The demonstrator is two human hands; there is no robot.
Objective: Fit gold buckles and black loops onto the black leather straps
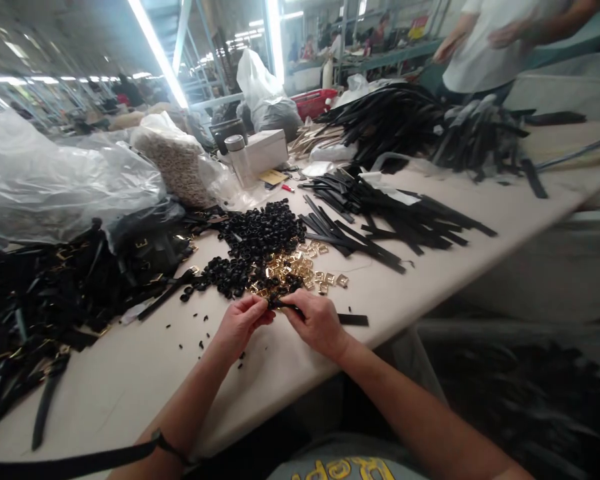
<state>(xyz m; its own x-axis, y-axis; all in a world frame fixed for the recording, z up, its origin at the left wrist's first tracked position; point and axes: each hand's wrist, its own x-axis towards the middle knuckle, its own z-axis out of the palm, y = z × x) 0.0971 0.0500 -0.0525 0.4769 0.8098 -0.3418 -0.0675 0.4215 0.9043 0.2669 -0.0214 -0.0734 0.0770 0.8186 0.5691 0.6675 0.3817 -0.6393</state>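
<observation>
Factory hall, long pale table [130,380]. Left hand [243,325] and right hand [316,325] meet at the near edge, the fingers of both pinched onto one black strap [354,320]. Its free end lies flat on the table, right of the right hand. Just beyond the fingertips: gold buckles [310,267] and a heap of black loops [260,240]. Loose straps [380,213] lie farther back.

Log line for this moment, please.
left hand: pinching strap end | right hand: holding strap | nearby: black loops, gold buckles | surface: table
</observation>
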